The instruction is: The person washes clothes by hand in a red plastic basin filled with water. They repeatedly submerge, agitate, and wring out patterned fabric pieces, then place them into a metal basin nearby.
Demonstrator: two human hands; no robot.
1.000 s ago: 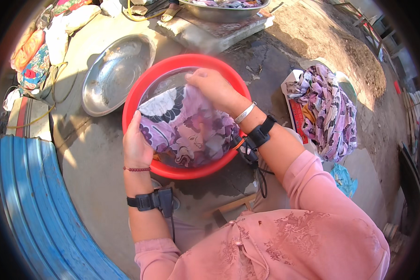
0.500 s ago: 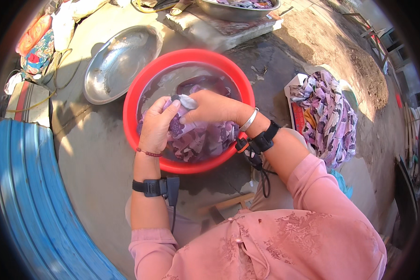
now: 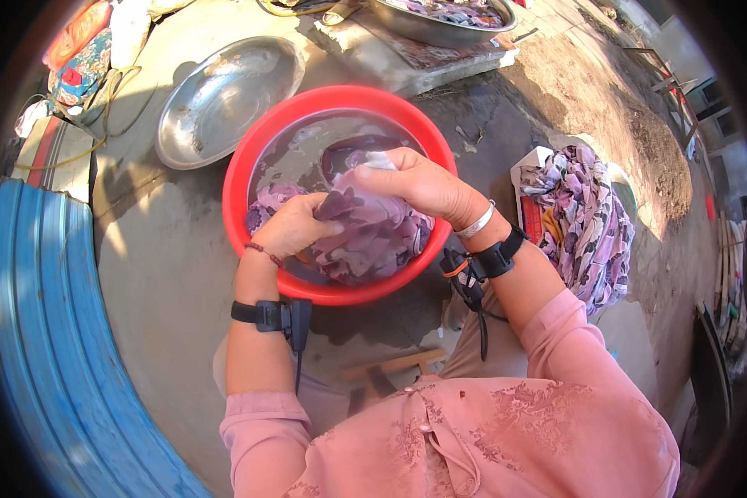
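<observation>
so, the flowered cloth (image 3: 369, 236) was held over the red basin (image 3: 236, 191), probably so drips fell back in. left hand (image 3: 286, 226) pinched an edge between thumb and fingers; right hand (image 3: 432, 189) gripped a bunch. cloth stretched between the fingertips, the rest piled below in the water (image 3: 307, 137).

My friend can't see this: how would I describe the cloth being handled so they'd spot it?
Find the round red tub of water. Bunched inside is a purple flowered cloth. Unlike the similar heap to the tub's right, it is held by the left hand and right hand.
</observation>
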